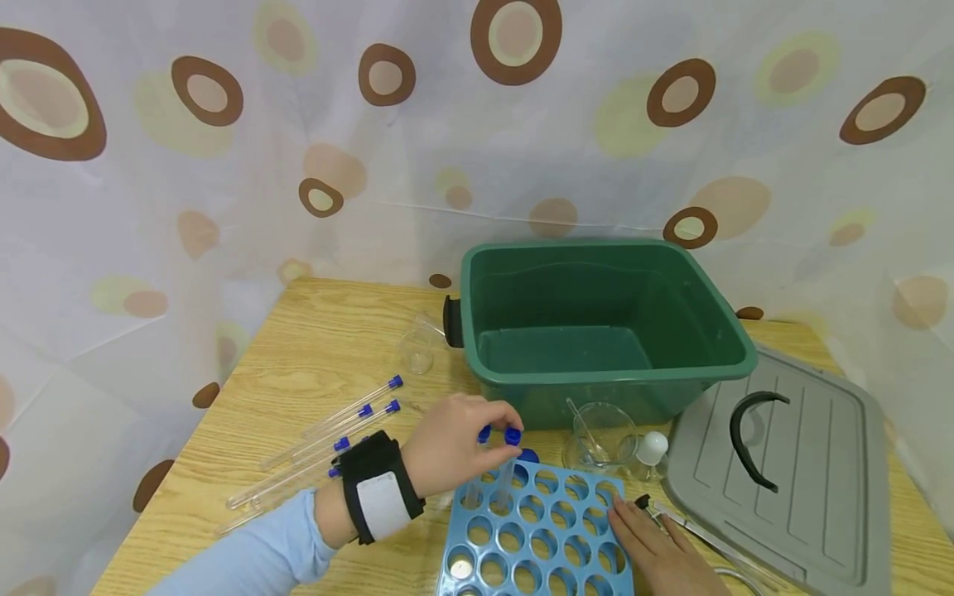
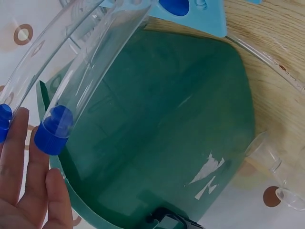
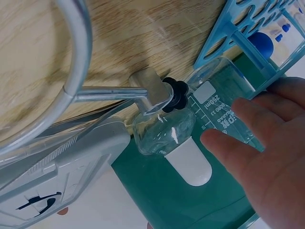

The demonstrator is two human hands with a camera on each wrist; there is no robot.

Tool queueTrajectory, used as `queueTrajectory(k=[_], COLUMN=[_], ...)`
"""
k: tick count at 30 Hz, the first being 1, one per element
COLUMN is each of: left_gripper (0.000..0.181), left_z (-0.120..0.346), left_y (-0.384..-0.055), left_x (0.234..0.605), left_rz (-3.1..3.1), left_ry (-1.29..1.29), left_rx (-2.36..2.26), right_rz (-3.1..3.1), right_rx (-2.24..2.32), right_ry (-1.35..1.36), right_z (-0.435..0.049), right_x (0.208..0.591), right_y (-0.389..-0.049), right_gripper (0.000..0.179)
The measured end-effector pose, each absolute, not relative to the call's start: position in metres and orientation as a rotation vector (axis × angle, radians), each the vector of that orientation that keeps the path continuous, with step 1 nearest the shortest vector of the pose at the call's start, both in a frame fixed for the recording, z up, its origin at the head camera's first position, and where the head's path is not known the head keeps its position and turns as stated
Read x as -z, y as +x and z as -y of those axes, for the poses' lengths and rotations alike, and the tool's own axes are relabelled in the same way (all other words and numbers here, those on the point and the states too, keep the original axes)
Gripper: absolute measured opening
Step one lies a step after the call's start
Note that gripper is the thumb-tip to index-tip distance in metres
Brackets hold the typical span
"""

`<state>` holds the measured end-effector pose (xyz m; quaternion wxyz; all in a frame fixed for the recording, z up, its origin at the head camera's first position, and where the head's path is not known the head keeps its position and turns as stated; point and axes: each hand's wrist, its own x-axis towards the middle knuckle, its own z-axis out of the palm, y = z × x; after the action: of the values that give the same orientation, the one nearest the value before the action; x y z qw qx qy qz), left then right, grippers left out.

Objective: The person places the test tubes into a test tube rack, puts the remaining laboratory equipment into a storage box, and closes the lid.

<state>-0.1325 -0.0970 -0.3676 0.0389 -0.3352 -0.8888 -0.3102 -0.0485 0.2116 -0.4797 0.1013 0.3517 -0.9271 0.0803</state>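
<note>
A blue test tube rack (image 1: 486,549) stands at the front of the table. Over its back left corner, my left hand (image 1: 458,439) pinches a clear test tube (image 1: 506,480) near its blue cap (image 1: 513,436). The tube's lower end is at a rack hole. Close beside it is a second blue-capped tube (image 1: 474,494), partly behind the fingers. Both tubes also show in the left wrist view, their caps (image 2: 51,138) by the fingers. My right hand (image 1: 659,546) rests against the rack's right edge, fingers extended. A round blue object (image 3: 261,45) shows behind the rack.
Several blue-capped tubes (image 1: 328,443) lie at left. Behind the rack are a green bin (image 1: 619,378), a glass beaker (image 1: 611,430) and a white-capped bottle (image 1: 652,448). A grey lid (image 1: 812,463) lies at right, near a metal ring clamp (image 3: 78,62). Small glassware (image 1: 417,358) sits left of the bin.
</note>
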Motion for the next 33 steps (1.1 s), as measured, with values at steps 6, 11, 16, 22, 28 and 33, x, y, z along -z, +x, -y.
queueTrajectory(k=[6,11,16,22,28,33], left_gripper=[0.015,0.017,0.018,0.018,0.019,0.018], left_z=[0.096,0.096,0.095,0.095,0.095,0.095], left_y=[-0.133,-0.132,-0.132,-0.132,-0.134,-0.135], left_x=[0.37,0.371,0.373,0.375,0.377,0.381], left_rz=[2.754,2.786,2.799,2.807,2.835,2.809], left_ry=[-1.043,-1.064,-1.08,-1.073,-1.055,-1.044], left_rx=[0.88,0.847,0.813,0.837,0.836,0.794], right_rz=[2.74,2.771,2.771,2.768,2.774,2.778], right_rx=[-0.233,-0.234,-0.254,-0.268,-0.282,-0.269], right_ry=[1.038,1.033,1.039,1.045,1.038,1.037], right_z=[-0.211,-0.212,-0.212,-0.213,-0.213,-0.213], right_x=[0.48,0.481,0.48,0.481,0.48,0.481], right_y=[-0.048,-0.047,-0.047,-0.048,-0.048,-0.048], right_gripper=[0.117,0.114,0.111,0.111,0.112,0.116])
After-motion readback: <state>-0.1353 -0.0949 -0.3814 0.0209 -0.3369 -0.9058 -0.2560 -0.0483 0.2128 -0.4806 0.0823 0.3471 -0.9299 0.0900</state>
